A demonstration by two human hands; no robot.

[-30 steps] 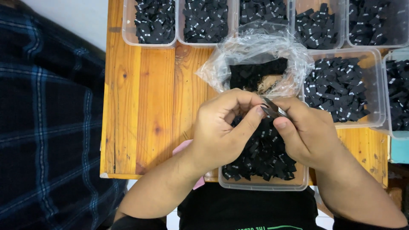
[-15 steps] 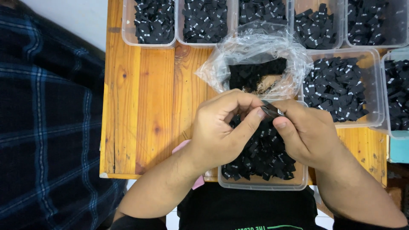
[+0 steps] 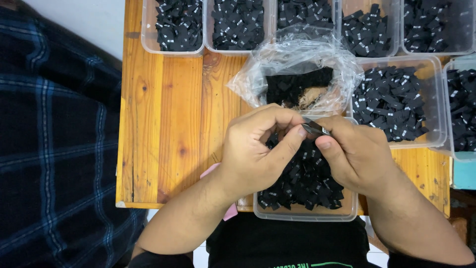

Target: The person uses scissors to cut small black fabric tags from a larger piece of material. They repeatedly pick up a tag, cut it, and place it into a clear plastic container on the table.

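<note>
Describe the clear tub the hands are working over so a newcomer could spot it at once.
Start at the wooden table and go to its near edge, right in front of the person. The clear plastic tub sits there under the left hand and right hand, heaped with small black labels. Unlike the other tubs, it overhangs the table edge and lies just below the open plastic bag.

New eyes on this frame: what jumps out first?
Both hands meet at centre, left hand and right hand pinching one small black tag over a clear tub of them. Behind sits an open plastic bag; more filled tubs line the wooden table.
</note>
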